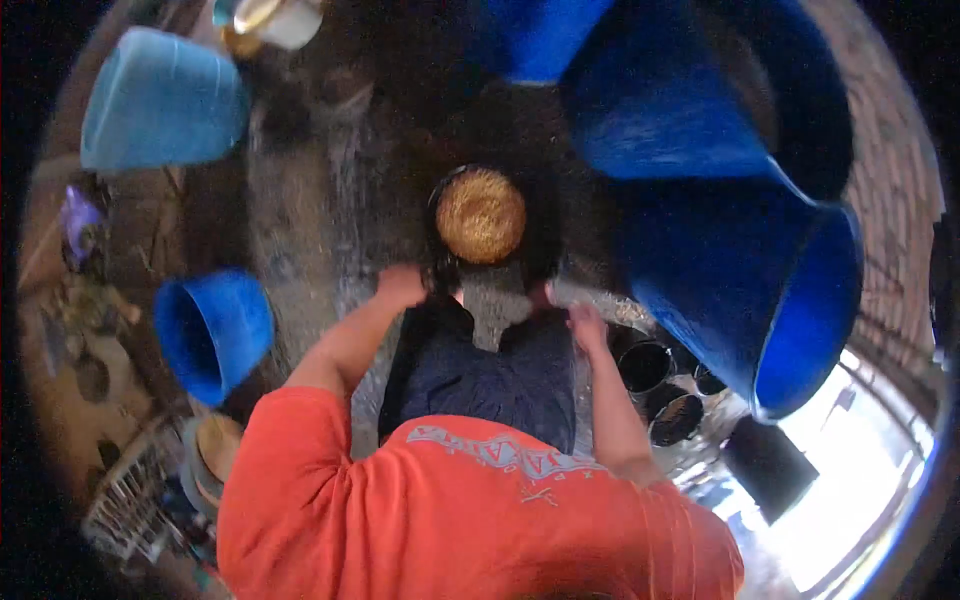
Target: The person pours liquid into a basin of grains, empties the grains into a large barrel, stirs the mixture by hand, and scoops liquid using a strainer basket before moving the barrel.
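Note:
A round dark pan [437, 222] filled with golden-brown grainy food [481, 215] sits on the dark floor in front of my knees. To its lower left, my left hand [402, 286] is beside my left knee; its fingers are blurred and partly hidden. My right hand [586, 325] is next to my right knee, below and to the right of the pan, with its fingers too smeared to read. Neither hand touches the pan. Nothing can be made out in either hand.
Large blue barrels [720, 270] lie at the right. A blue bucket [213, 335] and a light blue tub [165, 100] are at the left. Black pots [644, 366] stand beyond my right arm. A white container [279, 20] is at the upper left, a dark slab [769, 468] at lower right.

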{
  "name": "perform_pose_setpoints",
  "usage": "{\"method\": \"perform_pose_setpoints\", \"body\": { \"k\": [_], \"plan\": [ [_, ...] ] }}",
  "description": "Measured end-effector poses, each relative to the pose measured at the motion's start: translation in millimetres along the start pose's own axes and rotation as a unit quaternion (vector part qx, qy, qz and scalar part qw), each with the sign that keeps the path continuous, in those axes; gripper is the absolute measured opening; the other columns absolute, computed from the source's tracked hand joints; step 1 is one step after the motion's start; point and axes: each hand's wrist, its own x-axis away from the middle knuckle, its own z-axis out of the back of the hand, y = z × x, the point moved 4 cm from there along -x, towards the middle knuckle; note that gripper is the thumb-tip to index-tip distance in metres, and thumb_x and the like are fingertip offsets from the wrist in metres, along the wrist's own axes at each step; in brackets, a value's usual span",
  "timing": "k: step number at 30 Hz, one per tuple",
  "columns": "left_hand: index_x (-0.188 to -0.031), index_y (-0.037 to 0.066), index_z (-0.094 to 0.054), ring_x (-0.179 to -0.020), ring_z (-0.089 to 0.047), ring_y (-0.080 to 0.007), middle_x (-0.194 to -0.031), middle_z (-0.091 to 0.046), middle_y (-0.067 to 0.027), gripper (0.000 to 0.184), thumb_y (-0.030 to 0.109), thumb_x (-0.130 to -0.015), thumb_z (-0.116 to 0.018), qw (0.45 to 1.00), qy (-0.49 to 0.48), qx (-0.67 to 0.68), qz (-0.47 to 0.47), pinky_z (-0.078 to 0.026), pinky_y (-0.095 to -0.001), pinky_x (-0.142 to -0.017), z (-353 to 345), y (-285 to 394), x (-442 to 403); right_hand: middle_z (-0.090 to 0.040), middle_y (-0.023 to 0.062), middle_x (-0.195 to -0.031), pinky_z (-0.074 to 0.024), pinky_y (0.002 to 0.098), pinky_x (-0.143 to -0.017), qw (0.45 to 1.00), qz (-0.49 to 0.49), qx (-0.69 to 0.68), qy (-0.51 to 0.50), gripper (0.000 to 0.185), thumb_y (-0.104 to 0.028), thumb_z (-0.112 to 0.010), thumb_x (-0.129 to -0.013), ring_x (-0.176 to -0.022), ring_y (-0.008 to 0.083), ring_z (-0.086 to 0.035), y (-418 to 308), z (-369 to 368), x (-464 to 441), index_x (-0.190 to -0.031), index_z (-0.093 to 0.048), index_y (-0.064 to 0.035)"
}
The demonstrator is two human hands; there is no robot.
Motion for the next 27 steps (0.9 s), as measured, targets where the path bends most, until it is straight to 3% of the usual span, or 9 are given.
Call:
{"method": "perform_pose_setpoints", "body": {
  "k": [3,7,9,12,16,18,22,25,27],
  "plan": [
    [-0.116,0.005,-0.065,-0.093,-0.069,-0.0391,-0.102,-0.07,-0.0227,0.049,0.047,-0.091,-0.058,0.937,0.207,0.216,0.181,-0.055,-0.0519,-0.08,-104,-72,-83,-0.063,0.0216,-0.126,-0.0483,0.0433,-0.096,0.973,0.142,0.168,-0.076,0.054,-0.044,-0.06,-0.093,-0.113,0.0343,-0.063,-36,-62,-100,-0.128,-0.058,-0.0019],
    [-0.12,0.004,-0.063,-0.095,-0.066,-0.0445,-0.106,-0.069,-0.0234,0.049,0.045,-0.095,-0.053,0.984,0.118,0.103,0.08,-0.054,-0.0522,-0.084,-302,-112,-229,-0.068,0.0257,-0.109,-0.0454,0.0494,-0.1,0.872,0.315,0.373,-0.043,0.053,-0.041,-0.058,-0.094,-0.106,0.043,-0.063,-70,-146,-283,-0.124,-0.059,0.003],
    [-0.121,0.003,-0.063,-0.097,-0.065,-0.0446,-0.107,-0.068,-0.0245,0.05,0.045,-0.096,-0.053,0.971,0.072,0.212,0.078,-0.051,-0.0527,-0.09,-336,-86,-237,-0.051,0.0315,-0.137,-0.0376,0.0512,-0.11,0.841,0.201,0.486,-0.128,0.065,-0.043,-0.053,-0.097,-0.128,0.0464,-0.049,-124,-161,-331,-0.141,-0.043,0.0038],
    [-0.123,0.003,-0.062,-0.097,-0.066,-0.0434,-0.108,-0.068,-0.0242,0.053,0.047,-0.096,-0.053,0.928,0.084,0.335,0.141,-0.05,-0.0508,-0.093,-398,-45,-256,-0.041,0.0274,-0.147,-0.0357,0.0518,-0.112,0.849,0.259,0.45,-0.099,0.074,-0.038,-0.058,-0.097,-0.134,0.0406,-0.045,-178,-198,-419,-0.153,-0.026,-0.0026],
    [-0.127,0.002,-0.06,-0.097,-0.066,-0.0416,-0.109,-0.067,-0.0238,0.059,0.051,-0.095,-0.054,0.834,0.147,0.487,0.216,-0.048,-0.0481,-0.097,-429,-27,-296,-0.056,0.0236,-0.132,-0.0432,0.0525,-0.103,0.856,0.41,0.279,-0.149,0.06,-0.041,-0.056,-0.098,-0.12,0.0395,-0.056,-203,-272,-521,-0.144,-0.044,-0.0051],
    [-0.128,-0.001,-0.059,-0.104,-0.064,-0.0419,-0.118,-0.065,-0.0232,0.06,0.049,-0.095,-0.054,0.964,0.162,0.209,0.019,-0.047,-0.0452,-0.098,-430,-11,-300,-0.059,0.0217,-0.122,-0.0454,0.0517,-0.098,0.805,0.409,0.401,-0.157,0.052,-0.04,-0.054,-0.099,-0.112,0.0376,-0.059,-227,-291,-503,-0.137,-0.051,-0.0052],
    [-0.127,-0.003,-0.058,-0.103,-0.065,-0.039,-0.114,-0.066,-0.0237,0.057,0.044,-0.096,-0.055,0.957,0.166,0.217,0.096,-0.049,-0.0452,-0.094,-440,-5,-319,-0.063,0.0195,-0.107,-0.0487,0.0476,-0.09,0.734,0.351,0.579,-0.058,0.038,-0.034,-0.047,-0.102,-0.1,0.0328,-0.063,-241,-307,-438,-0.121,-0.063,-0.0046],
    [-0.126,-0.004,-0.058,-0.102,-0.066,-0.0371,-0.112,-0.066,-0.0241,0.054,0.041,-0.096,-0.055,0.95,0.191,0.206,0.139,-0.05,-0.0453,-0.092,-411,-23,-321,-0.061,0.0234,-0.118,-0.0465,0.0506,-0.095,0.735,0.284,0.582,-0.201,0.038,-0.028,-0.044,-0.103,-0.108,0.0374,-0.061,-197,-306,-487,-0.123,-0.061,-0.001],
    [-0.123,-0.002,-0.061,-0.101,-0.066,-0.0398,-0.11,-0.068,-0.0235,0.05,0.04,-0.094,-0.059,0.792,0.15,0.519,0.284,-0.052,-0.0472,-0.088,-398,-47,-311,-0.058,0.0262,-0.125,-0.0449,0.0523,-0.098,0.747,0.256,0.574,-0.217,0.039,-0.026,-0.044,-0.102,-0.113,0.0406,-0.059,-201,-290,-466,-0.126,-0.058,0.0023]
  ]
}}
